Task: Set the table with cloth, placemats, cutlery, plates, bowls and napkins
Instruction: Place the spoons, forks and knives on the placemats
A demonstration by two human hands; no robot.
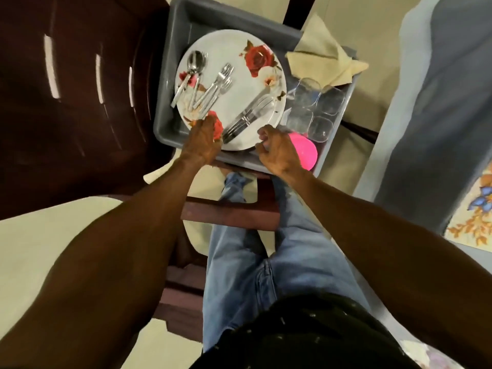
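White rose-patterned plate (239, 83), grey tub (181, 27)

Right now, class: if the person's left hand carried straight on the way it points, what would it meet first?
The left hand, already at the plate's near rim, points up-screen: probably the fork handles first, though height is unclear.
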